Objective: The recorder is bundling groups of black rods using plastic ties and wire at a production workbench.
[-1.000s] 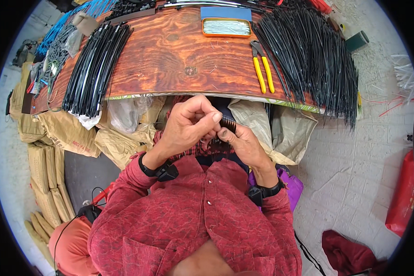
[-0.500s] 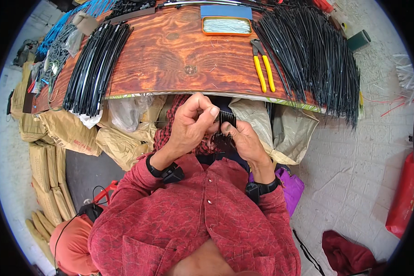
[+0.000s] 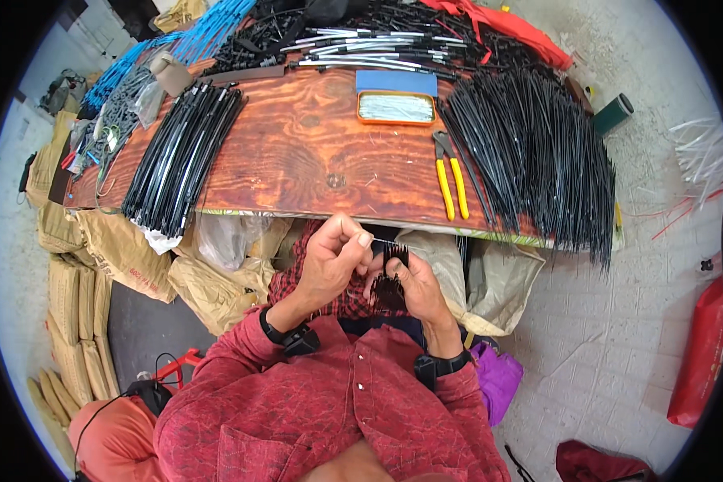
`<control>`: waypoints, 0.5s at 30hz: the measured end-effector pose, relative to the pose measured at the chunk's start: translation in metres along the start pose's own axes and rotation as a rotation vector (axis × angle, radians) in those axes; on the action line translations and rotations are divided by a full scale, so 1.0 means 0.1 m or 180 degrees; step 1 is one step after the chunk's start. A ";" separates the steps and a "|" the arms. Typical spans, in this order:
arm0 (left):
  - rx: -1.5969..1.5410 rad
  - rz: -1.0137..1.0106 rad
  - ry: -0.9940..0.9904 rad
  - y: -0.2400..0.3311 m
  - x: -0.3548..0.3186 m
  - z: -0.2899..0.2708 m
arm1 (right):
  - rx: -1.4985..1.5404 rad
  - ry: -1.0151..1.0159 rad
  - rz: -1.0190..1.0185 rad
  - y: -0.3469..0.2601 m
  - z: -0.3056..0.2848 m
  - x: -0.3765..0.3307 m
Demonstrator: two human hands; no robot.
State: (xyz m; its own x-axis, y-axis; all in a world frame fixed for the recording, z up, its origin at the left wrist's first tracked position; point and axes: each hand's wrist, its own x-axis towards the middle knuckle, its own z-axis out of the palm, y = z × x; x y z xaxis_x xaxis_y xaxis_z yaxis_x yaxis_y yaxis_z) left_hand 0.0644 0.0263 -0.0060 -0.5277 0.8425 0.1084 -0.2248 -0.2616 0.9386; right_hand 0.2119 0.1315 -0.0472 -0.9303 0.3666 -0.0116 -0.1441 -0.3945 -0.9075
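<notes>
In front of my chest, below the table edge, my right hand [image 3: 420,287] grips a small dark comb-like piece [image 3: 390,292] with a row of thin teeth, thumb pressed on its face. My left hand [image 3: 334,255], just left of it, pinches a thin pale pin [image 3: 384,241] between thumb and forefinger. The pin's far end reaches the top of the dark piece; whether it goes in is too small to tell. On the table an orange-rimmed tin [image 3: 396,121] holds many thin pale pins. Pliers with yellow handles [image 3: 451,186] lie below it.
Black cable-like strips [image 3: 530,153] heap at the table's right; a bundle of black rods [image 3: 181,157] lies left. Silver-and-black rods [image 3: 369,50] and blue strips [image 3: 217,32] lie at the back. Sacks [image 3: 128,249] stand beneath the wooden table [image 3: 289,161]. A person's orange-clad leg [image 3: 112,438] shows lower left.
The view has tipped upward, so the table sits lower and more of its back shows. My hands keep nearly the same grip, and the pale pin now shows between them.
</notes>
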 end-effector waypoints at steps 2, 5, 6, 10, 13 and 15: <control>0.0062 -0.0127 -0.0032 0.02 0.02 -0.02 | 0.0087 0.0129 0.0022 0.05 -0.03 0.01; 0.0314 -0.0388 -0.0317 0.11 0.10 -0.11 | 0.0641 0.0186 0.0158 0.06 -0.03 -0.02; 0.0443 -0.0542 -0.0472 0.20 0.14 -0.14 | 0.0670 0.0268 0.0011 0.08 -0.02 0.00; 0.0857 -0.0695 -0.1099 0.56 0.45 -0.20 | 0.0762 0.0224 0.0094 0.07 -0.14 -0.04; 0.1160 -0.0517 -0.1519 0.66 0.89 -0.24 | 0.0963 0.0222 0.0029 0.05 -0.18 -0.06; 0.1662 -0.0547 -0.1560 0.65 1.18 -0.14 | 0.0958 0.0198 -0.0072 0.07 -0.24 -0.07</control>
State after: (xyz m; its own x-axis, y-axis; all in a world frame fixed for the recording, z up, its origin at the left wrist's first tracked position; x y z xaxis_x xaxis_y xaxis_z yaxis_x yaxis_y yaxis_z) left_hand -0.0241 0.1016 0.0630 -0.0661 0.9972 -0.0350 0.2125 0.0483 0.9760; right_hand 0.2255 0.1460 -0.0632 -0.9047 0.4252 -0.0268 -0.2666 -0.6141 -0.7428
